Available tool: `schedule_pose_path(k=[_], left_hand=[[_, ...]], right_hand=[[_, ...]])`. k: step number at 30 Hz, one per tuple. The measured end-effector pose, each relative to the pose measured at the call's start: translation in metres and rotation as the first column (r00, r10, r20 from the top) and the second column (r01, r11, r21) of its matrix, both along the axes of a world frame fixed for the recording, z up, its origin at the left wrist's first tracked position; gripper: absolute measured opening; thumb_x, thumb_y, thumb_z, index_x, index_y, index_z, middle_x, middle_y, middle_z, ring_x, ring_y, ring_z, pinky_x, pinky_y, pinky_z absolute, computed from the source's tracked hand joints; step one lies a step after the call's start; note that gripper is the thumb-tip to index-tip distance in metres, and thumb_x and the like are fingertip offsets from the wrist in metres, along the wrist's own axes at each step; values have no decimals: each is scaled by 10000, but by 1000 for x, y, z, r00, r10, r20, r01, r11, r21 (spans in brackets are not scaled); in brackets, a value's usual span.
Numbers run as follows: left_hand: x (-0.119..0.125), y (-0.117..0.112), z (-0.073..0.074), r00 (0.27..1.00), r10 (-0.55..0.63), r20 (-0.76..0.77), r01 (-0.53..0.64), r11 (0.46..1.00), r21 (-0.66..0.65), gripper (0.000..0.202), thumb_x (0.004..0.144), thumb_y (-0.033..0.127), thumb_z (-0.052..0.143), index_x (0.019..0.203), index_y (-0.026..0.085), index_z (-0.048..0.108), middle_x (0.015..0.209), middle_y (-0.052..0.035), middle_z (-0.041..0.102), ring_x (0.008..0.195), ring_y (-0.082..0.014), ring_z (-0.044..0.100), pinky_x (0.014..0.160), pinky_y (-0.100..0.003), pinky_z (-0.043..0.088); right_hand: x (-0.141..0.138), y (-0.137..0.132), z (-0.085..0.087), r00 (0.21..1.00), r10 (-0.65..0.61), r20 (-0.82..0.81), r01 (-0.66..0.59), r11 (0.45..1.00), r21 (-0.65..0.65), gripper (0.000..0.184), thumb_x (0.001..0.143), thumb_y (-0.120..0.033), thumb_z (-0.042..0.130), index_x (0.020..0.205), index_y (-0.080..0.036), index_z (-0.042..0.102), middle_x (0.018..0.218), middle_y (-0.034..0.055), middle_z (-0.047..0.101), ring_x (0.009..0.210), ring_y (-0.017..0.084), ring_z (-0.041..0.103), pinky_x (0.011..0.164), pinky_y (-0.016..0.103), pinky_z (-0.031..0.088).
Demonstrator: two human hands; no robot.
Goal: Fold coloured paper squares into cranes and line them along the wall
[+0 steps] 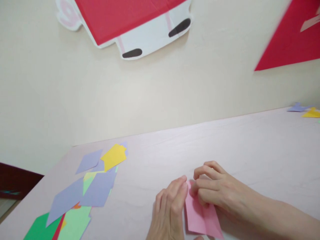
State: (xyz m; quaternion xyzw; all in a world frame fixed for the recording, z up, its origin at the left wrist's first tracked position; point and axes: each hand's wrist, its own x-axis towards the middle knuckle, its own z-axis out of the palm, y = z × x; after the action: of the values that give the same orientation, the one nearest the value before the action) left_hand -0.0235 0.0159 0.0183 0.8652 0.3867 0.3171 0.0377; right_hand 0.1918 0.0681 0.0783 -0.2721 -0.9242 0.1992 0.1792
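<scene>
Pink sheet (201,218) on the table (175,150), under and between the fingers of both hands. Lengthwise crease visible down its lower part, running toward the near edge.

Left hand (166,208): fingers nearly straight, held close together, laid along the sheet's left edge. Index tip at the far left corner, touching. Whether the thumb grips from below, cannot tell. A sliver of a fingertip shows at the sheet's near edge; whose, unclear.

Right hand (220,191): fingers bent and slightly spread, coming in from the right. Lower fingertips on the far half of the sheet, just beside the left index; upper fingers curled above, beyond the sheet's far edge. Contact plain; whether they pinch or only press, cannot tell.

Left of the left fingers, well apart: a loose, overlapping scatter of paper. Yellow piece (113,158) farthest out with purple pieces (98,190) around it; nearer, light green piece (75,221), green piece (41,225), red strip (59,228) between those two.

Far to the right of the right fingers, at the table's back edge: purple scrap (297,107), yellow scrap (312,113).

Beyond all fingers, wall (150,100) with a red-and-white cutout (140,20).
</scene>
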Motion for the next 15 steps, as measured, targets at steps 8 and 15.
schedule_pose_path(k=[8, 15], left_hand=[[-11, 6, 2, 918, -14, -396, 122, 961, 248, 313, 1003, 374, 455, 1210, 224, 635, 1238, -71, 651, 1147, -202, 576, 915, -314, 426], [-5, 3, 3, 940, -60, -337, 123, 978, 167, 453, 1026, 449, 364, 1287, 147, 578, 1113, -79, 687, 1001, -179, 628, 847, -298, 463]], right_hand=[[25, -4, -6, 999, 35, 26, -38, 991, 127, 213, 903, -121, 550, 947, -277, 687, 1074, 18, 745, 1123, 233, 615, 956, 404, 456], [31, -26, -2, 1000, 15, 11, -16, 997, 70, 257, 971, -166, 472, 1067, -296, 672, 925, 34, 750, 841, 210, 683, 784, 336, 529]])
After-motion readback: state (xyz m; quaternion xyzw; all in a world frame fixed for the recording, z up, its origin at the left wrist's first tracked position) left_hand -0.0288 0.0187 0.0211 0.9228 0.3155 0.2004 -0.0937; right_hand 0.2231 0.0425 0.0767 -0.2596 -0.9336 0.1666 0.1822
